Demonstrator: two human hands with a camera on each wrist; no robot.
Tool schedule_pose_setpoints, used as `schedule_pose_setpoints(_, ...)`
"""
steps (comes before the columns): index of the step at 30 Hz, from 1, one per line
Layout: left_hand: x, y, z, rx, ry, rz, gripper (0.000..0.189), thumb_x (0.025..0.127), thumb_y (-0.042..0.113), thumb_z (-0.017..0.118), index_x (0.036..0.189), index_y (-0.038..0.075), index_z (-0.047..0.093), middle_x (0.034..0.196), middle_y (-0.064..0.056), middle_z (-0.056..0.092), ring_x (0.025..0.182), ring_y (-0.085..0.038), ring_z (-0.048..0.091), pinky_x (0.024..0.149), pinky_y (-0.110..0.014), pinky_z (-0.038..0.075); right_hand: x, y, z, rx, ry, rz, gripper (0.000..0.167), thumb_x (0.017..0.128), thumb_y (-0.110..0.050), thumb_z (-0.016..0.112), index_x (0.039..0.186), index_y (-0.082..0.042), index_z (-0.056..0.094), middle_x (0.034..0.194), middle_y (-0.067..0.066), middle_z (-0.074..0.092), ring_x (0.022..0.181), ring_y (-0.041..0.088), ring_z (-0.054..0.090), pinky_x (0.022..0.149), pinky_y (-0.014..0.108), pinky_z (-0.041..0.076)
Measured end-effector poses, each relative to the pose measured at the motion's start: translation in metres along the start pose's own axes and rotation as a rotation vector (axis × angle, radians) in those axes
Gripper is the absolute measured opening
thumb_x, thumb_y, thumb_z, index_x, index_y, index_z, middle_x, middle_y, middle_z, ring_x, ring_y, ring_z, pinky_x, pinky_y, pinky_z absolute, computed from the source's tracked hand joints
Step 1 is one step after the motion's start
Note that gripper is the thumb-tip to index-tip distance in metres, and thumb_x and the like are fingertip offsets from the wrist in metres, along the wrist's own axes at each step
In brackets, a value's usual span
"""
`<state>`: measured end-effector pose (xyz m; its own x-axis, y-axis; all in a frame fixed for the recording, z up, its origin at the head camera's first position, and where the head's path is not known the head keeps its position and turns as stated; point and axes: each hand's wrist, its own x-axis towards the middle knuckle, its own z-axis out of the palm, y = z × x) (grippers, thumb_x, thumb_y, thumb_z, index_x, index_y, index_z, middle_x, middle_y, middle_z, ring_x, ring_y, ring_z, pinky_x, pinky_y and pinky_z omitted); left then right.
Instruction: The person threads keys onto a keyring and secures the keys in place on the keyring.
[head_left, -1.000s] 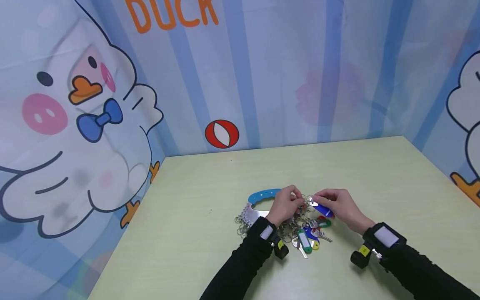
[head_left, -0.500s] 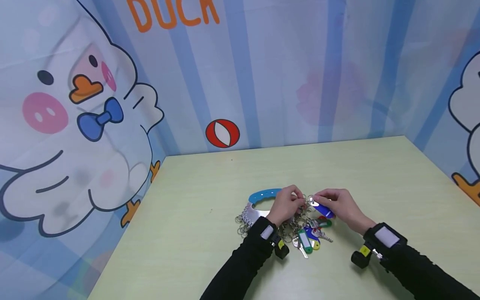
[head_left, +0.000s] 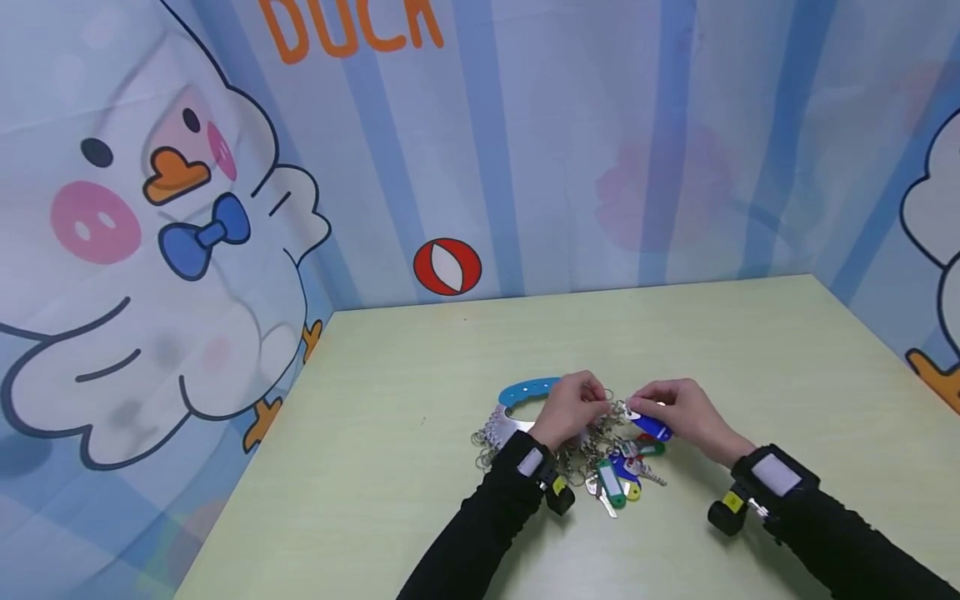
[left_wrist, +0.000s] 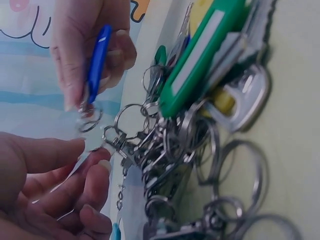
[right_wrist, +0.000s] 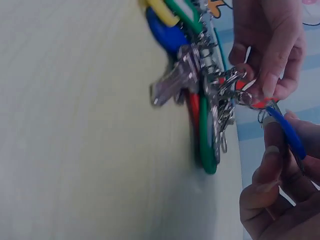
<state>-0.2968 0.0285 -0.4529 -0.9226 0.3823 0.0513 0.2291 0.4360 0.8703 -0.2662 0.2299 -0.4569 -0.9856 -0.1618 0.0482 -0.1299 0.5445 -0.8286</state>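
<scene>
My left hand pinches a small metal key ring at the right end of a key holder with a blue handle and a row of clasps and rings. Close on its right, my right hand holds a blue key tag between thumb and fingers, a split ring dangling from its end. That ring sits just off the left fingertips in the left wrist view. Below both hands, a green key tag, another blue tag and silver keys hang from the holder onto the table.
The pale wooden table extends around the holder on all sides. A printed cloth backdrop with cartoon ducks rises along its back and sides. Black cameras are strapped at both wrists.
My right hand has shifted very slightly right, and the blue tag's ring end now lies closer to its fingertips. The left hand keeps its pinch; the head view has drifted a little.
</scene>
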Motion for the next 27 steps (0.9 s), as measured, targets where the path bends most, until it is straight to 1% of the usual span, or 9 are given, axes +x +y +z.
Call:
schedule_pose_setpoints(4, 0.0, -0.005, -0.01, 0.037, 0.036, 0.048, 0.01, 0.086, 0.006, 0.068, 0.092, 0.003, 0.061, 0.086, -0.008, 0.066, 0.071, -0.008, 0.055, 0.063, -0.018, 0.044, 0.003, 0.004, 0.0, -0.111, 0.005, -0.057, 0.026, 0.091, -0.03, 0.065, 0.098, -0.006, 0.073, 0.085, 0.005, 0.07, 0.071, 0.01, 0.053, 0.063, 0.021, 0.041)
schedule_pose_setpoints(6, -0.001, -0.01, -0.016, 0.109, 0.074, 0.074, 0.011, 0.085, 0.005, 0.068, 0.093, 0.003, 0.061, 0.091, -0.011, 0.066, 0.078, -0.013, 0.057, 0.072, -0.022, 0.045, 0.005, 0.007, 0.001, -0.173, 0.009, -0.076, 0.022, 0.091, -0.028, 0.066, 0.093, -0.008, 0.074, 0.082, 0.002, 0.069, 0.07, 0.01, 0.052, 0.063, 0.022, 0.04)
schedule_pose_setpoints(8, 0.0, -0.02, -0.019, 0.225, 0.151, 0.094, 0.013, 0.085, 0.006, 0.068, 0.096, 0.006, 0.06, 0.095, -0.012, 0.062, 0.087, -0.02, 0.052, 0.08, -0.03, 0.04, 0.006, 0.011, 0.002, -0.224, 0.01, -0.097, 0.018, 0.09, -0.027, 0.068, 0.089, -0.01, 0.074, 0.08, 0.0, 0.069, 0.07, 0.01, 0.052, 0.064, 0.022, 0.04)
schedule_pose_setpoints(10, 0.0, -0.028, -0.025, 0.35, 0.219, 0.08, 0.019, 0.084, 0.007, 0.067, 0.101, 0.009, 0.059, 0.103, -0.014, 0.058, 0.096, -0.026, 0.045, 0.084, -0.037, 0.032, 0.006, 0.013, 0.002, -0.264, 0.003, -0.111, 0.015, 0.089, -0.025, 0.068, 0.086, -0.011, 0.073, 0.08, -0.001, 0.069, 0.071, 0.01, 0.053, 0.066, 0.023, 0.04)
schedule_pose_setpoints(13, 0.001, -0.04, -0.035, 0.491, 0.278, 0.011, 0.028, 0.085, 0.012, 0.067, 0.11, 0.012, 0.057, 0.112, -0.016, 0.051, 0.102, -0.031, 0.035, 0.083, -0.042, 0.027, 0.004, 0.015, 0.001, -0.291, -0.015, -0.121, 0.013, 0.088, -0.022, 0.068, 0.086, -0.011, 0.073, 0.079, -0.001, 0.069, 0.071, 0.01, 0.054, 0.065, 0.023, 0.041)
schedule_pose_setpoints(16, -0.001, -0.046, -0.045, 0.545, 0.251, -0.082, 0.036, 0.086, 0.018, 0.068, 0.119, 0.01, 0.055, 0.117, -0.018, 0.051, 0.105, -0.033, 0.037, 0.086, -0.045, 0.03, -0.001, 0.015, -0.002, -0.316, -0.025, -0.124, 0.012, 0.088, -0.02, 0.068, 0.087, -0.009, 0.072, 0.078, -0.001, 0.068, 0.069, 0.009, 0.054, 0.061, 0.022, 0.041)
schedule_pose_setpoints(19, -0.002, -0.051, -0.052, 0.555, 0.222, -0.136, 0.038, 0.085, 0.025, 0.07, 0.117, 0.008, 0.057, 0.113, -0.017, 0.054, 0.102, -0.033, 0.041, 0.085, -0.047, 0.032, -0.006, 0.014, -0.006, -0.349, -0.026, -0.135, 0.011, 0.089, -0.018, 0.067, 0.088, -0.008, 0.072, 0.078, -0.002, 0.068, 0.069, 0.008, 0.055, 0.061, 0.021, 0.043)
schedule_pose_setpoints(23, 0.0, -0.058, -0.06, 0.507, 0.181, -0.172, 0.036, 0.082, 0.027, 0.074, 0.109, 0.006, 0.063, 0.106, -0.015, 0.058, 0.097, -0.031, 0.045, 0.081, -0.045, 0.033, -0.009, 0.012, -0.008, -0.383, -0.046, -0.154, 0.01, 0.089, -0.015, 0.066, 0.09, -0.008, 0.072, 0.08, -0.002, 0.069, 0.071, 0.008, 0.057, 0.063, 0.022, 0.045)
schedule_pose_setpoints(27, 0.007, -0.066, -0.069, 0.485, 0.162, -0.17, 0.039, 0.08, 0.03, 0.076, 0.109, 0.008, 0.063, 0.11, -0.012, 0.062, 0.105, -0.033, 0.048, 0.089, -0.047, 0.033, -0.008, 0.011, -0.012, -0.405, -0.057, -0.167, 0.01, 0.089, -0.014, 0.064, 0.092, -0.007, 0.071, 0.08, -0.001, 0.069, 0.07, 0.007, 0.057, 0.062, 0.022, 0.046)
